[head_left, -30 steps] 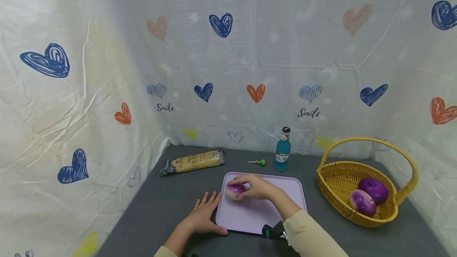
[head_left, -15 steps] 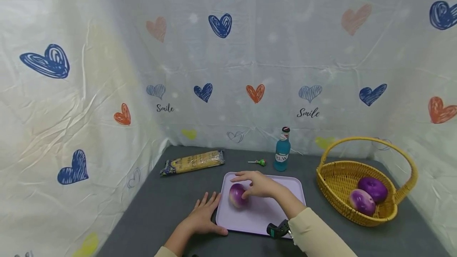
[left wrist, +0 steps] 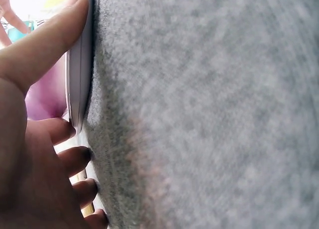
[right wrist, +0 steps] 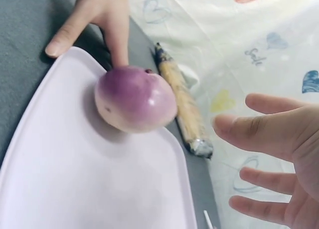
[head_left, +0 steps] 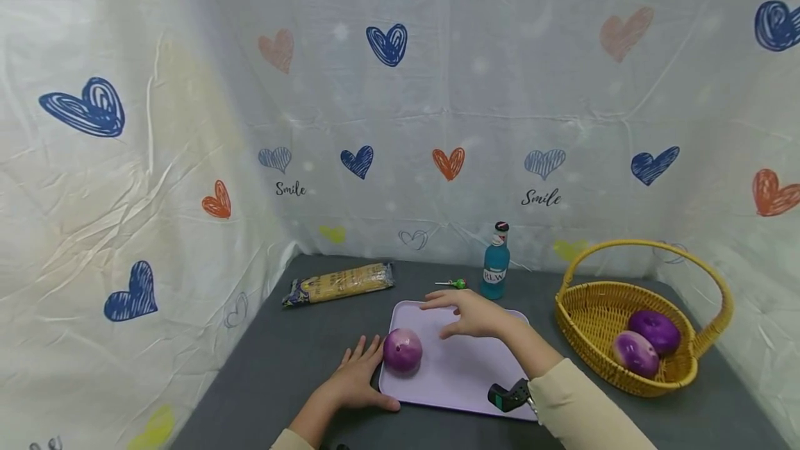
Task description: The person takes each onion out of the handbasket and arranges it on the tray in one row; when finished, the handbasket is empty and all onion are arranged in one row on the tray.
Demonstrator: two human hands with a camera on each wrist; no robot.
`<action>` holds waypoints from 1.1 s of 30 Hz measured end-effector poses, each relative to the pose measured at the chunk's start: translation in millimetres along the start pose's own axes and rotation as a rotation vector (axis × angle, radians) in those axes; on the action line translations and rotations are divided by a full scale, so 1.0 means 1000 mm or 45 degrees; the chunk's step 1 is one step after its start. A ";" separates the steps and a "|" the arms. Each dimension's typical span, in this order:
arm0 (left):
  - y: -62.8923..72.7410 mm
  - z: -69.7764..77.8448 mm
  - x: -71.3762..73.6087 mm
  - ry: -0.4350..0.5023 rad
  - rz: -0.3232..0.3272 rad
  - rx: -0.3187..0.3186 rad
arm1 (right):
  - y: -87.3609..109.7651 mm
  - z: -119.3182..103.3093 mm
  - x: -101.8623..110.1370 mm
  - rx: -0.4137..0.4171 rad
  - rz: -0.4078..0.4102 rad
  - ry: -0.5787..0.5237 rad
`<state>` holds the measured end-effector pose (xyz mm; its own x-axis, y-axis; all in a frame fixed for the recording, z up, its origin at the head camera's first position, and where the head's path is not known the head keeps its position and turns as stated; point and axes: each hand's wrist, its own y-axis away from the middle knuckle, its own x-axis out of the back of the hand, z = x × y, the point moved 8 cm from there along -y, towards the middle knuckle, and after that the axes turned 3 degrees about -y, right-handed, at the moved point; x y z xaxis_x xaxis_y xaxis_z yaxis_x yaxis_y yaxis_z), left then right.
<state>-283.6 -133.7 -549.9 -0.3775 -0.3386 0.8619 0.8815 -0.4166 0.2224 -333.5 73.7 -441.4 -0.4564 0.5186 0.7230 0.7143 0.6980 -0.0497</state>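
A round purple vegetable with a pale side, turnip-like, sits at the left edge of the lilac tray. My left hand lies spread on the table beside that edge. Its thumb reaches the tray's near left corner, and its index fingertip is right by the vegetable. Over the tray's far part, my right hand hovers with fingers parted and nothing between them. In the right wrist view, a gap separates its fingers from the vegetable. The left wrist view has the left thumb along the tray's side.
A yellow wicker basket with a tall handle stands at right, with two purple vegetables inside. Behind the tray are a blue bottle, a green-headed lollipop and a packet of noodles. A heart-patterned curtain hangs behind.
My right hand has let go of the vegetable and drawn back to the right. The vegetable has rolled toward the tray's left edge, near my left hand, which has stayed put.
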 end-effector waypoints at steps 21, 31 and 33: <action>0.000 -0.001 -0.002 0.003 0.004 -0.027 | 0.041 0.007 0.052 -0.031 0.073 0.023; 0.002 0.001 0.001 0.016 0.020 -0.044 | 0.055 0.022 0.067 -0.079 0.116 -0.001; 0.002 0.002 0.001 0.019 0.023 -0.050 | 0.058 0.023 0.070 -0.085 0.118 -0.001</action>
<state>-281.5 -133.2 -547.9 -0.3664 -0.3586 0.8586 0.8763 -0.4431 0.1889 -336.3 161.9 -409.6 -0.3876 0.5798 0.7166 0.7872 0.6128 -0.0701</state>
